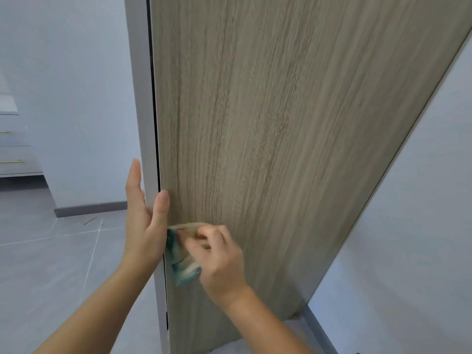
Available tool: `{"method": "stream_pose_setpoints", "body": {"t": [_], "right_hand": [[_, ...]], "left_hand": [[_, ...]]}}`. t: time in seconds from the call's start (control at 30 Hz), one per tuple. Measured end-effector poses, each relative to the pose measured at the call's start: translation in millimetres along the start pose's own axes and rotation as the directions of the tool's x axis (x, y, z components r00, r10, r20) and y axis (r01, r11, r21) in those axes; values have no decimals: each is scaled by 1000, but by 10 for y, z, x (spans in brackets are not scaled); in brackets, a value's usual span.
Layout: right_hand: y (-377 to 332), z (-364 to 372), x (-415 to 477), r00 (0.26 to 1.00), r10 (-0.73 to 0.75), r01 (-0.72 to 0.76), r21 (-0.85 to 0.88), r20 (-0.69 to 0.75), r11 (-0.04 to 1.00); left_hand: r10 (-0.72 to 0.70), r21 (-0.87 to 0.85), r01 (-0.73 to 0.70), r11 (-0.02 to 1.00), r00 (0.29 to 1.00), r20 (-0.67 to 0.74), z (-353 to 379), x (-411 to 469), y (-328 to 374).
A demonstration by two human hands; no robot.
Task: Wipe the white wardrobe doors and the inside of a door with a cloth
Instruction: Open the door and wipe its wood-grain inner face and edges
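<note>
An open wardrobe door stands before me, its wood-grain inner face filling the middle of the head view and its white edge to the left. My left hand holds that edge low down, thumb on the wood-grain side and fingers along the white side. My right hand grips a crumpled teal and beige cloth and presses it against the wood-grain face, right beside the left hand.
Grey tiled floor lies to the left with small debris near the skirting. A grey drawer unit with gold handles stands at far left. A pale wall closes in on the right behind the door.
</note>
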State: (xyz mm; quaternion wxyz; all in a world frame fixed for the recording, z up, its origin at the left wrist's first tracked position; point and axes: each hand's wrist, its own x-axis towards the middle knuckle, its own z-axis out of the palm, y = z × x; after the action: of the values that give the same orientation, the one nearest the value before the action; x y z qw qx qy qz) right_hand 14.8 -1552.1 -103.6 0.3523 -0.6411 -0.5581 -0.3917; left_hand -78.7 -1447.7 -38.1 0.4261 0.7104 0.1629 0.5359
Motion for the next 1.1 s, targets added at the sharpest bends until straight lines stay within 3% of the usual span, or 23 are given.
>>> {"method": "stream_pose_setpoints", "body": {"t": [0.07,0.13,0.27,0.4,0.5,0.63,0.77,0.9,1.0,1.1], "right_hand": [[320,-152,-63,1000,20,-20,-45,4,999],[699,-344,-116,987,161,-162,-50,-25,985],[1441,-761,-120,890,444,-449,-22,-101,893],[2058,-1031,-10,661,691,-724,-7,-293,689],[2486,-1151,20,498,769,-844,-19,-400,536],[2869,-1217,-40,339,828,-938,-86,-447,337],[2832,-1157,-101,323,820,-945,-115,-472,306],[2463,-974,-256,320,855,-943,-49,-409,330],[1998,-738,-317,342,860,-921,46,-380,386],[1451,-504,-275,418,832,-852,163,-365,498]], "left_hand": [[-56,-43,55,998,997,-43,50,-75,-66],[-104,-71,100,993,993,-56,65,-107,-111],[-96,-60,91,994,993,-72,73,-104,-108],[-96,-77,90,993,992,-85,83,-105,-121],[-77,-67,71,995,993,-89,84,-100,-136],[-40,-58,35,998,994,-98,96,-100,-143],[-48,-55,43,998,995,-92,99,-93,-161],[-42,-79,35,996,995,-94,99,-105,-157],[-51,-82,44,996,995,-87,91,-107,-162],[-68,-87,62,994,995,-69,83,-110,-141]]}}
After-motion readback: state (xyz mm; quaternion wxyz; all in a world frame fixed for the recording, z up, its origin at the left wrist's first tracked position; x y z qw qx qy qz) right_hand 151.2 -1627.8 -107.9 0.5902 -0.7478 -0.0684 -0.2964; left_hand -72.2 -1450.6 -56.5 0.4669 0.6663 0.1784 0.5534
